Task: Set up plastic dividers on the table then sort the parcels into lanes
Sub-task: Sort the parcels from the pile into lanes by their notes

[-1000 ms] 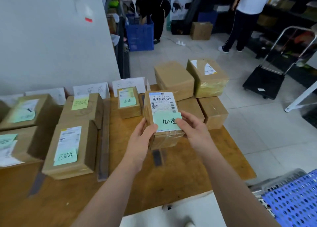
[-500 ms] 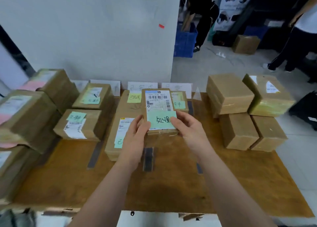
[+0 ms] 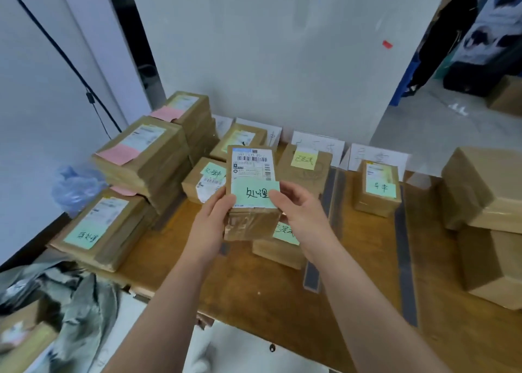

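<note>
— What's the biggest thing there?
— A brown wooden table (image 3: 254, 302) set against a white wall. At its right end, plain brown cardboard boxes (image 3: 485, 186) are stacked one on another.

— And on the left?
— A pile of brown taped parcels with pink notes (image 3: 147, 158). In front of it, a flat brown parcel with a green note (image 3: 104, 228) lies near the table's edge.

— Where is the parcel being sorted?
— The small brown taped parcel with a white barcode label (image 3: 251, 226) is held up off the table around the middle. Its label face tilts toward the camera, and another parcel lies below it.

— The hands?
— Both grasp it. The left hand (image 3: 214, 217) curls round its left edge and the right hand (image 3: 299, 211) round its right edge, thumb on the front.

— The lanes?
— Dark grey flat divider strips (image 3: 404, 259) lie on the tabletop, running front to back. A small brown box with a green note (image 3: 378, 186) stands between two of them. White paper signs (image 3: 378, 154) lean at the wall.

— Anything smaller?
— A green sticky note with black handwriting (image 3: 251, 194) is stuck on the held parcel's front, under the label.
</note>
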Demonstrator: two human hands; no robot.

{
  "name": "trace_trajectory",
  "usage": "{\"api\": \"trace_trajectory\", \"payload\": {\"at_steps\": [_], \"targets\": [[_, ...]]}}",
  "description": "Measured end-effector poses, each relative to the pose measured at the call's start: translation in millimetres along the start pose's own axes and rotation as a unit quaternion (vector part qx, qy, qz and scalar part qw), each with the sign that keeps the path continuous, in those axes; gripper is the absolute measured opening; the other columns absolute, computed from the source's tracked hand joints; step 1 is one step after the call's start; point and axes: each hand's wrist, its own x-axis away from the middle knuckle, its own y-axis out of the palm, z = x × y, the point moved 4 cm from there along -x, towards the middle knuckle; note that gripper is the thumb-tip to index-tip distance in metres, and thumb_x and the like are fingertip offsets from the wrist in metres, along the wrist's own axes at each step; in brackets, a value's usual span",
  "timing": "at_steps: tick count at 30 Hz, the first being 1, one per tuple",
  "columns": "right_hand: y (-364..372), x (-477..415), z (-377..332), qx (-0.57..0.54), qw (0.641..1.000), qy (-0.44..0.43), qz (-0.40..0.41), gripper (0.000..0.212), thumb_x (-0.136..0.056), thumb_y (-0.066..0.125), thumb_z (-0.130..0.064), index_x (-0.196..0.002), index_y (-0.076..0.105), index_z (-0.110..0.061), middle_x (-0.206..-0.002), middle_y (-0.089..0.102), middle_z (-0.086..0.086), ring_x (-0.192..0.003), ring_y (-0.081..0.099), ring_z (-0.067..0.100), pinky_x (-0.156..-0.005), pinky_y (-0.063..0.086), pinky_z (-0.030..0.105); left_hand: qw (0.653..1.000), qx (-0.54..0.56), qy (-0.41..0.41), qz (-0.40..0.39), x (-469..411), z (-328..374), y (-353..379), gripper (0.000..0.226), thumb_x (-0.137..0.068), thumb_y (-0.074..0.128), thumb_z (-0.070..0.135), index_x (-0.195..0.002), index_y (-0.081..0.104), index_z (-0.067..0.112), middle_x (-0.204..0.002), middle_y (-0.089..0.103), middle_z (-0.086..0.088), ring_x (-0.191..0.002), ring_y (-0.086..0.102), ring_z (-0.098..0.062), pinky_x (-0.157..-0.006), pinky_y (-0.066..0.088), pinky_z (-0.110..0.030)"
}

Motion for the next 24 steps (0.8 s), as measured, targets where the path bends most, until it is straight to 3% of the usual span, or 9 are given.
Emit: {"api": "trace_trajectory", "payload": {"at_steps": [3, 6, 11, 15, 19, 21, 24], "targets": [[32.8, -12.6, 3.6, 0.009, 1.0, 0.011, 0.004, 0.032, -0.093, 0.063, -0.032, -0.124, 0.059, -0.025, -0.113, 0.07, -0.009, -0.096, 0.068, 0.006, -0.067, 0.054, 0.017, 1.0, -0.008, -0.008, 0.006, -18.0, -1.2, -32.5, 0.035, -0.1, 0.047, 0.038, -0.131, 0.059, 0.029, -0.103, 0.076, 0.009, -0.079, 0.072, -0.002, -0.072, 0.05, -0.027], [67.0, -23.1, 8.9, 0.015, 0.999, 0.025, 0.016, 0.037, -0.093, 0.064, -0.032, -0.127, 0.057, -0.022, -0.114, 0.07, -0.007, -0.097, 0.069, 0.008, -0.067, 0.055, 0.019, 0.999, -0.041, -0.017, -0.019, -37.1, -1.1, -67.0, 0.043, -0.097, 0.049, 0.044, -0.137, 0.055, 0.028, -0.11, 0.074, 0.005, -0.087, 0.072, -0.008, -0.073, 0.052, -0.028], [121.2, -31.8, 29.0, 0.019, 0.996, 0.064, 0.051, 0.038, -0.092, 0.066, -0.028, -0.127, 0.056, -0.022, -0.114, 0.069, -0.006, -0.095, 0.069, 0.008, -0.063, 0.057, 0.019, 0.988, -0.129, -0.04, -0.075, -74.3, -11.9, -124.0, 0.062, -0.083, 0.044, 0.057, -0.138, 0.053, 0.03, -0.115, 0.073, 0.006, -0.098, 0.07, -0.01, -0.093, 0.054, -0.04], [149.0, -32.8, 54.3, 0.02, 0.991, 0.102, 0.084, 0.038, -0.091, 0.066, -0.025, -0.127, 0.055, -0.021, -0.112, 0.069, -0.005, -0.091, 0.069, 0.008, -0.066, 0.06, 0.023, 0.978, -0.158, -0.076, -0.115, -93.5, -30.4, -146.7, 0.038, -0.103, 0.04, 0.037, -0.136, 0.054, 0.025, -0.116, 0.072, 0.004, -0.099, 0.069, -0.011, -0.079, 0.053, -0.029], [161.6, -36.9, 79.8, 0.041, 0.984, 0.129, 0.115, 0.039, -0.092, 0.066, -0.022, -0.129, 0.054, -0.017, -0.112, 0.069, -0.005, -0.094, 0.069, 0.01, -0.074, 0.061, 0.031, 0.969, -0.162, -0.108, -0.153, -102.7, -50.0, -154.5, 0.038, -0.105, 0.041, 0.032, -0.142, 0.049, 0.023, -0.118, 0.07, 0.004, -0.1, 0.067, -0.01, -0.068, 0.052, -0.02], [165.0, -40.5, 91.1, 0.054, 0.981, 0.137, 0.123, 0.043, -0.092, 0.066, -0.022, -0.133, 0.053, -0.016, -0.117, 0.069, -0.003, -0.099, 0.068, 0.012, -0.079, 0.061, 0.035, 0.967, -0.159, -0.119, -0.162, -107.0, -57.8, -158.4, 0.039, -0.105, 0.043, 0.029, -0.144, 0.045, 0.024, -0.117, 0.068, 0.005, -0.101, 0.065, -0.01, -0.069, 0.054, -0.021], [170.5, -45.9, 103.2, 0.063, 0.979, 0.145, 0.129, 0.045, -0.093, 0.065, -0.02, -0.136, 0.051, -0.018, -0.121, 0.067, -0.003, -0.103, 0.067, 0.012, -0.077, 0.061, 0.03, 0.963, -0.17, -0.119, -0.174, -115.9, -67.6, -161.7, 0.044, -0.105, 0.044, 0.029, -0.149, 0.04, 0.025, -0.119, 0.065, 0.008, -0.108, 0.063, -0.01, -0.083, 0.057, -0.028]]}}
